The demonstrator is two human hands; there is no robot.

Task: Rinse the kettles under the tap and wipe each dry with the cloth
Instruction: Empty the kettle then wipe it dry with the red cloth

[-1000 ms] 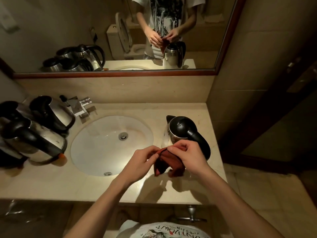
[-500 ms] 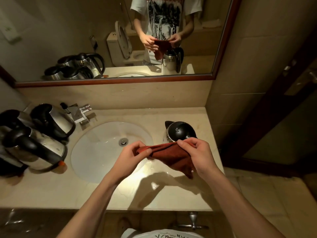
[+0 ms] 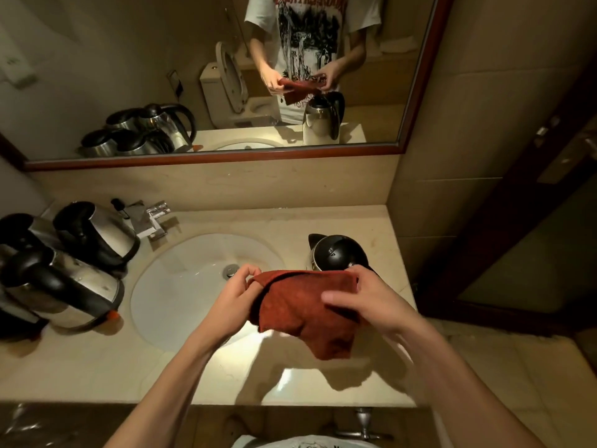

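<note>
I hold a dark red cloth (image 3: 300, 305) spread out above the counter's front, just right of the basin. My left hand (image 3: 235, 295) pinches its left corner and my right hand (image 3: 365, 299) grips its right edge, thumb lying over the fabric. Behind the cloth a steel kettle (image 3: 336, 253) with a black lid stands upright on the counter, its lower part hidden. Three more steel kettles with black handles are crowded at the left: one (image 3: 97, 234) near the tap, one (image 3: 61, 289) in front, one (image 3: 16, 227) at the frame's edge.
A white oval basin (image 3: 181, 292) is sunk into the beige counter (image 3: 97, 367), with a chrome tap (image 3: 151, 218) at its back left. A framed mirror (image 3: 226, 156) runs along the wall. A tiled wall and a dark door frame (image 3: 504, 221) stand at the right.
The cloth was bunched small between both hands; my hands have moved apart and stretched it open. The view has tilted up slightly.
</note>
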